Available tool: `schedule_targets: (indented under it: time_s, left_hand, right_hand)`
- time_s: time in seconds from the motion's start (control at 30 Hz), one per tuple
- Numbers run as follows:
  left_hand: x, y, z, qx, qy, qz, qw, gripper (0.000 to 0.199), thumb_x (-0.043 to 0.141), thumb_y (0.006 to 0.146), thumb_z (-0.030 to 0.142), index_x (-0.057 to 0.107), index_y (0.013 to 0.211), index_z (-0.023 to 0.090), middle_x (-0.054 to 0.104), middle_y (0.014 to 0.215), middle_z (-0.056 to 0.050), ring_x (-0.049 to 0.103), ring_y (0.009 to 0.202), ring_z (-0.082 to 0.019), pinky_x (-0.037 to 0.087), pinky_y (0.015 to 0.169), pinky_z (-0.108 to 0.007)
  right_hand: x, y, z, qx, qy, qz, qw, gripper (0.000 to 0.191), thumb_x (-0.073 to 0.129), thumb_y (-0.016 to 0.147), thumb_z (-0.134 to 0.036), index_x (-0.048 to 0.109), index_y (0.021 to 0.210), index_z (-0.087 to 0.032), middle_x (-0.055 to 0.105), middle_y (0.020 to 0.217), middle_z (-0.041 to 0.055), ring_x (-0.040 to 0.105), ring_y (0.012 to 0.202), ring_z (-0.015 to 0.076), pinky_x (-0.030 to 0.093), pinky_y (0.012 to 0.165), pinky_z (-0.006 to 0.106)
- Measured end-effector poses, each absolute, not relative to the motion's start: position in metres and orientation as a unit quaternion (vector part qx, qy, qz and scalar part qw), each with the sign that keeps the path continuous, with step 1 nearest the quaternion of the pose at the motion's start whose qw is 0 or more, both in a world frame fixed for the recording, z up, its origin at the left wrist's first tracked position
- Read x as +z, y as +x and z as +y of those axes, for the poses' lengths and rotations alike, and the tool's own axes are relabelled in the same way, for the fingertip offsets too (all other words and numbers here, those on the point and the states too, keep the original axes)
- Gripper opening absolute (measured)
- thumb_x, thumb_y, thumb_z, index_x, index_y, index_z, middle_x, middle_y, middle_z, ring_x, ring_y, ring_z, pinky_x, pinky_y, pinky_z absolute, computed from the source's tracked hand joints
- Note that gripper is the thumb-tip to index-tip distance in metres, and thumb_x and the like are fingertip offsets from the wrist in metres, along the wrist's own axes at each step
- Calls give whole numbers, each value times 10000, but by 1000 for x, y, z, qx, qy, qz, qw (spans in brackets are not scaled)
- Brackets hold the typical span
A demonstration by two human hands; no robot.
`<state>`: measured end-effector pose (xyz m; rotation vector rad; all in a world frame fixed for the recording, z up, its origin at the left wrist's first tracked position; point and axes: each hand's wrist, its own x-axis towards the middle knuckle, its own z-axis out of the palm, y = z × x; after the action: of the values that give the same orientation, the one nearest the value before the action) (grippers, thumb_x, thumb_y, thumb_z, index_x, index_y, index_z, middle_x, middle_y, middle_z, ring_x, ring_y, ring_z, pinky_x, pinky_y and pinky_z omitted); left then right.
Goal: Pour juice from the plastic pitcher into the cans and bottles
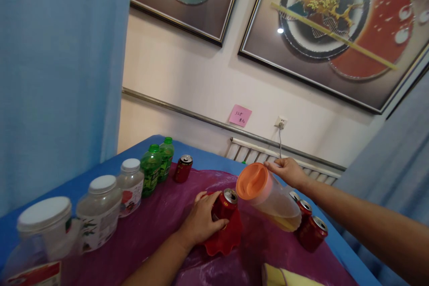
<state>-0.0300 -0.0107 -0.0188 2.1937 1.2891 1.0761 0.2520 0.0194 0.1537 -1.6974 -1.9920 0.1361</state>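
Blue tabletop (208, 159): jars (100, 214) line its left edge; left hand (200, 220) grasps a red can (225, 208), right hand (288, 172) a pitcher (276, 203) partly hiding right-edge cans (311, 235).

The lone camera sits on the person's head, close above the table (206, 159), facing forward across it to the wall (174, 62), tipped sideways, though how steeply I can't quite judge.

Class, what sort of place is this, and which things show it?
An indoor room, perhaps a dining room in a home or restaurant: framed pictures, a radiator and a covered table suggest it.
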Motion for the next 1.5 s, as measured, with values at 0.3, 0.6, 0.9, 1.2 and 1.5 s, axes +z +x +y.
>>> schedule_targets:
  time_s: [0.3,0.6,0.9,1.2,1.5]
  left_hand:
    - [-17,-30,-11,378,782,459,189,771,840,625,318,565,1342,241,660,1352,-98,539,1301,-365,335,1147,-568]
    - [-14,-30,-13,382,781,456,190,745,830,641,316,569,1336,258,659,1358,-91,548,1295,-360,319,1156,-571]
    - [-21,-30,-10,389,774,461,193,779,836,616,329,571,1346,264,655,1358,-94,513,1324,-386,360,1133,-572]
    - [-17,-29,-11,381,779,460,193,769,833,625,324,569,1342,240,659,1355,-104,539,1304,-371,341,1148,-576]
    - [-18,-30,-11,376,784,457,189,770,833,634,330,559,1349,251,658,1358,-95,544,1299,-362,330,1156,-561]
  right_hand:
    - [155,252,18,48,-624,-739,248,665,460,749,-819,225,511,-244,188,526,-48,197,499,97,128,462,273]
    - [153,253,18,69,-624,-735,256,640,489,749,-789,231,528,-247,189,524,-56,188,495,94,143,457,266]
    - [153,253,17,61,-621,-740,252,659,468,748,-814,236,510,-245,196,514,-54,192,493,95,138,466,274]
    - [152,253,17,67,-622,-737,254,668,481,742,-822,238,510,-245,200,513,-54,200,491,95,152,460,271]
    - [152,254,18,68,-620,-739,253,668,489,748,-811,239,503,-243,203,504,-52,193,483,92,136,456,275]
